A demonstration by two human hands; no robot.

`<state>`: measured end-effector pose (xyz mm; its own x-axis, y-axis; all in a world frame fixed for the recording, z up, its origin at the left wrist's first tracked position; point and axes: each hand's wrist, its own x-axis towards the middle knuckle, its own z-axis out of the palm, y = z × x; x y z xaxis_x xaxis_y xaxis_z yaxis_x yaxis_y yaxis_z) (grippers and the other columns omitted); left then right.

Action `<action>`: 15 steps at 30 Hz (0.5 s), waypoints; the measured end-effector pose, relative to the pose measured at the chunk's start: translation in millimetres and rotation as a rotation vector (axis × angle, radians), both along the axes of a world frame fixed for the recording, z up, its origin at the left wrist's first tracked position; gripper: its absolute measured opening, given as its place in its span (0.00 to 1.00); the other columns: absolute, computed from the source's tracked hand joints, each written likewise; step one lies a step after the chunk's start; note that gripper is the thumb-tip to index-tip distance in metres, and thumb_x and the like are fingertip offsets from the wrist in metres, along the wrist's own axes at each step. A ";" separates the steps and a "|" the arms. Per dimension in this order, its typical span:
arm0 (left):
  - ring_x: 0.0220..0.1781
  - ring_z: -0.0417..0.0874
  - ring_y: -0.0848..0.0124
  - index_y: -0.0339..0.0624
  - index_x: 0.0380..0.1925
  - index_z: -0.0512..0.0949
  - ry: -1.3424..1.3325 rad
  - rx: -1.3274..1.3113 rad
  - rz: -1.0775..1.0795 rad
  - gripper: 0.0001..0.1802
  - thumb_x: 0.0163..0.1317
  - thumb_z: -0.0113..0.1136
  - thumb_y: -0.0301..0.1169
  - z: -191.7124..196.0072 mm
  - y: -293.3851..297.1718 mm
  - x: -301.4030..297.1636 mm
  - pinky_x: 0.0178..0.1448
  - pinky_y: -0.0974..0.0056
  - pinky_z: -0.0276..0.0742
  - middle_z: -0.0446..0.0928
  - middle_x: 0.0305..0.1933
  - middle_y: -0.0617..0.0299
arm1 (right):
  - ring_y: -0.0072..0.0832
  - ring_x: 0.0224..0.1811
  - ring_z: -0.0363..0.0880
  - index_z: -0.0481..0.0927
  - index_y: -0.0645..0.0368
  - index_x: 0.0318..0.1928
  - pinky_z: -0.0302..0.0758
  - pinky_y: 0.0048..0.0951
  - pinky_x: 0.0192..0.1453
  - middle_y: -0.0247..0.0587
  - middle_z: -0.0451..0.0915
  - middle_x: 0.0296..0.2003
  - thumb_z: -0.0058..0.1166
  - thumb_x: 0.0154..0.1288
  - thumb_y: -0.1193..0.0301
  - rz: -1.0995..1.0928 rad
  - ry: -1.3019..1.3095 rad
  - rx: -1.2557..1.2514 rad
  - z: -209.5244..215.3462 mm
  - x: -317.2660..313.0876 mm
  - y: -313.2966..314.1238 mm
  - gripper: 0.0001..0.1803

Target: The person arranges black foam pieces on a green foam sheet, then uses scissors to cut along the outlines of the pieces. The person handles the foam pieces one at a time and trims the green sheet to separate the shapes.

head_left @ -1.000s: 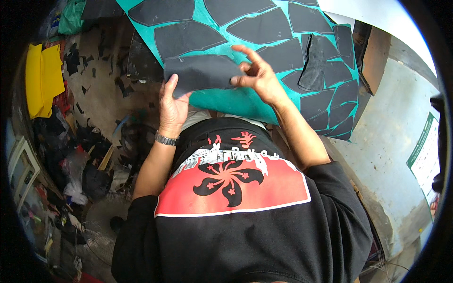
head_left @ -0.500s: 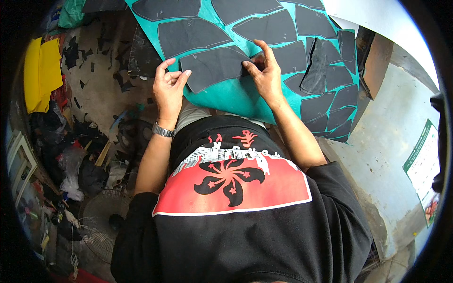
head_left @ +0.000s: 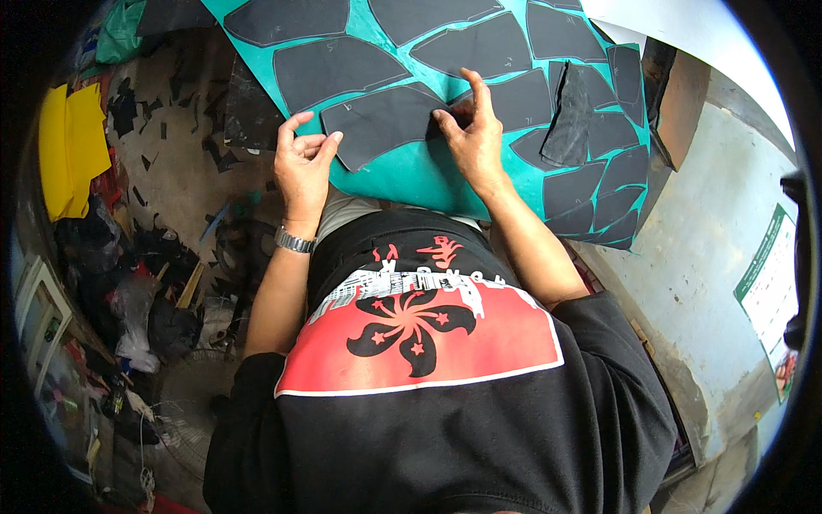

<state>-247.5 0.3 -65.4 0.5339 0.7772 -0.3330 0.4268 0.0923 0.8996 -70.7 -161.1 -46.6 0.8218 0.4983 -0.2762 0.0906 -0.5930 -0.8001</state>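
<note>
A black curved panel [head_left: 385, 124] with a pale outlined edge lies on a teal sheet [head_left: 402, 188] across my lap. My left hand [head_left: 304, 163], with a metal watch on its wrist, is beside the panel's left edge. Its thumb tip reaches that edge, while the forefinger stands apart and the other fingers curl. At the panel's right end is my right hand [head_left: 473, 141]. Its thumb tip touches the panel there, and the forefinger points up, spread from the thumb. Several similar black panels [head_left: 338, 68] cover the sheet, numbered and outlined in white.
A crumpled black strip [head_left: 568, 120] lies over the panels at right. Dark scraps litter the floor at left, near a yellow sheet [head_left: 73, 154] and a fan [head_left: 193, 403]. A pale wall [head_left: 685, 248] stands close on the right.
The sheet and its panels appear slightly further left and up in the picture. Both hands keep nearly the same pose at the panel's two ends. The fan looks more blurred.
</note>
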 end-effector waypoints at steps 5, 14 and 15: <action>0.31 0.82 0.80 0.38 0.56 0.72 -0.020 -0.023 0.009 0.27 0.58 0.72 0.21 -1.0 0.8 -0.6 0.37 0.73 0.78 0.85 0.31 0.60 | 0.25 0.29 0.81 0.64 0.53 0.70 0.79 0.30 0.37 0.39 0.80 0.28 0.66 0.59 0.79 -0.042 0.047 -0.007 2.3 3.4 -6.9 0.39; 0.32 0.81 0.81 0.38 0.56 0.72 0.002 -0.012 -0.029 0.27 0.58 0.73 0.22 -3.1 5.5 -1.5 0.37 0.74 0.78 0.85 0.32 0.60 | 0.27 0.28 0.81 0.63 0.52 0.70 0.79 0.33 0.36 0.40 0.81 0.27 0.65 0.59 0.79 -0.094 0.104 0.011 -2.2 4.4 -20.0 0.40; 0.32 0.81 0.81 0.38 0.56 0.72 0.005 -0.018 -0.027 0.27 0.58 0.73 0.22 -3.2 5.6 -1.4 0.37 0.73 0.78 0.85 0.32 0.60 | 0.29 0.28 0.82 0.62 0.52 0.70 0.79 0.34 0.36 0.42 0.81 0.27 0.65 0.59 0.79 -0.100 0.085 -0.028 -2.7 2.9 -18.6 0.40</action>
<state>-248.9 5.9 -68.6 0.5526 0.7566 -0.3495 0.4339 0.0969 0.8957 -67.8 -179.7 -49.3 0.8403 0.4058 -0.3595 -0.0375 -0.6179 -0.7853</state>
